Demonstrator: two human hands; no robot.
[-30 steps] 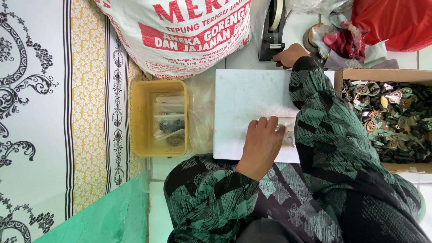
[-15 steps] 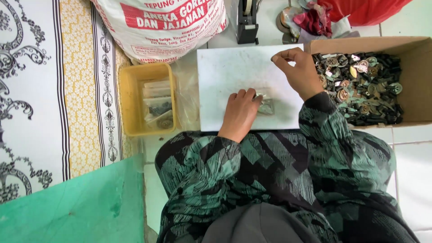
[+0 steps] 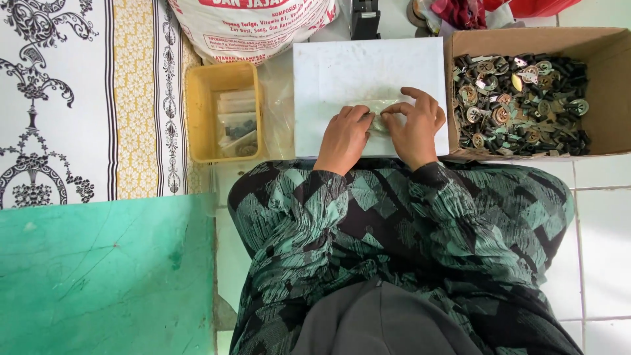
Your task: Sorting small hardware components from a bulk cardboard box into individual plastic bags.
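Note:
A white board (image 3: pixel 368 72) lies on the floor in front of my knees. On it sits a small clear plastic bag (image 3: pixel 380 110) with dark bits inside. My left hand (image 3: pixel 345 135) and my right hand (image 3: pixel 415 123) both rest on the board, fingertips meeting on the bag and pinching it. Most of the bag is hidden under my fingers. To the right stands a cardboard box (image 3: pixel 608 85) full of small dark and brass-coloured metal parts (image 3: pixel 519 105).
A yellow plastic tub (image 3: pixel 197 112) with several filled small bags sits left of the board. A big white printed sack (image 3: pixel 253 26) stands behind it. A green sheet (image 3: pixel 105 276) lies at lower left, a patterned mat (image 3: pixel 59 98) at upper left, and a black tool (image 3: pixel 365 16) behind the board.
My right hand came back from the board's far right corner to the bag and joined the left hand on it. The view has shifted, so everything sits further left.

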